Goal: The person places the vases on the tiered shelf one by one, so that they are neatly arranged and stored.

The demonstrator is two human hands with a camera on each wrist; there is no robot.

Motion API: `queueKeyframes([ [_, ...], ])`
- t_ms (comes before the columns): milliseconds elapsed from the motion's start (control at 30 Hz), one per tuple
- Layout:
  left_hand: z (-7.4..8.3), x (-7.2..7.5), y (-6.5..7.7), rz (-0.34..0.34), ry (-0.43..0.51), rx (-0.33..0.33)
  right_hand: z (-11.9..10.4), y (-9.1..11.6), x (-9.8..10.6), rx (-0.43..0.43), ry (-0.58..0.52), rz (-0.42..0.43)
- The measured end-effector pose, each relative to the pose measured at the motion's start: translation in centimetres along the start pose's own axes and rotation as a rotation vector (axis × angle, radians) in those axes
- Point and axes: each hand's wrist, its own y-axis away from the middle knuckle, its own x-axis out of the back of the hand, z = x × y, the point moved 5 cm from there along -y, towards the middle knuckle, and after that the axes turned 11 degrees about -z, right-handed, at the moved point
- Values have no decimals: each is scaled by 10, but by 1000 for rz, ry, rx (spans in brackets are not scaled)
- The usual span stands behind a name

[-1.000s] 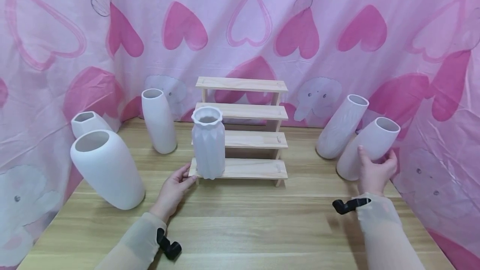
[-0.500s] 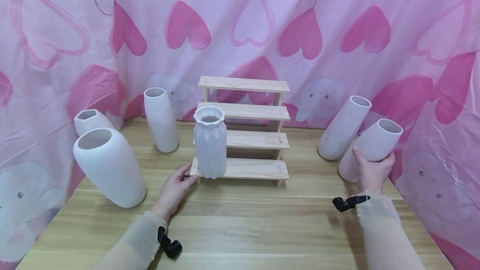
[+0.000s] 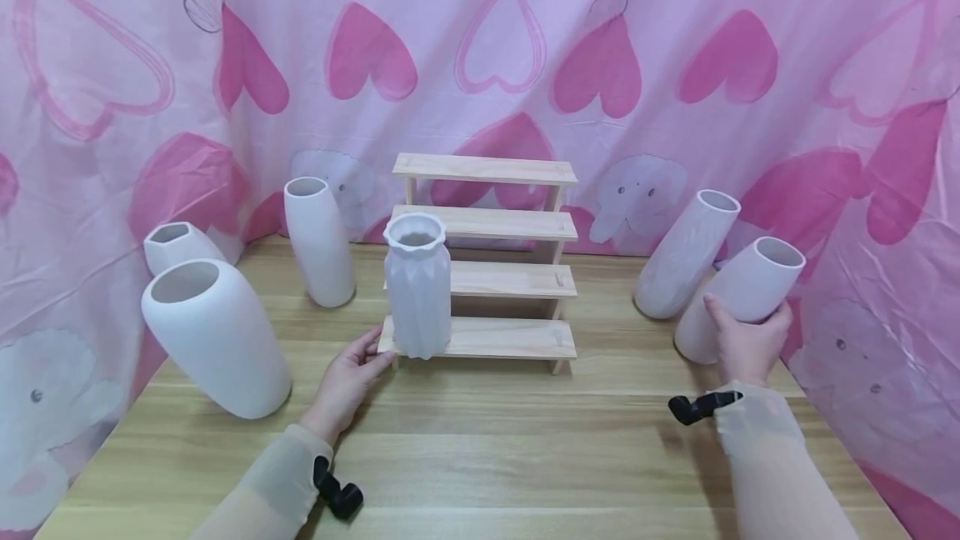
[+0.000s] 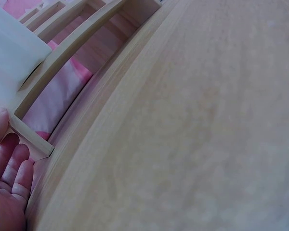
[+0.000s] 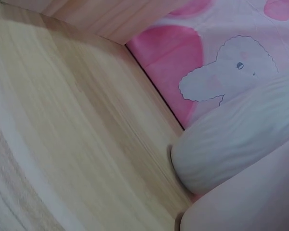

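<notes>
My left hand (image 3: 347,382) pinches the front left corner of a stepped wooden display stand (image 3: 517,337), thumb at the board's edge and fingers below in the left wrist view. On the stand's lowest step, at its left end, stands a white fluted vase (image 3: 418,290) with a scalloped rim. Over at the right, my right hand (image 3: 752,348) grips a smooth white vase (image 3: 750,277) from the front, fingers and thumb around its sides. Just behind it stands a white vase with a rippled surface (image 3: 682,261); the right wrist view shows that rippled vase (image 5: 231,139) close beside the held one.
On the left of the wood-grain table (image 3: 480,465) stand a large rounded white vase (image 3: 225,348), a vase with an angular mouth (image 3: 180,250) partly hidden behind it, and a slim tall vase (image 3: 321,248). A pink heart-patterned curtain (image 3: 480,40) hangs behind and at both sides.
My right hand's fingers have spread further around the smooth vase, reaching farther left across it. The left hand and the stand have stayed put.
</notes>
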Motion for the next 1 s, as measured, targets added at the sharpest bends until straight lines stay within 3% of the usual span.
queueKeyframes([
  [233, 1, 0, 0, -4, 2, 2, 0, 2, 4, -19, -18, -15],
  [533, 1, 0, 0, -4, 3, 2, -8, 11, 2, 36, 0, -37],
  [867, 0, 0, -1, -5, 12, 4, -32, 36, -11, 70, 9, -145],
  [1000, 0, 0, 0, -7, 15, -6, -45, 48, -21, 122, -23, -212],
])
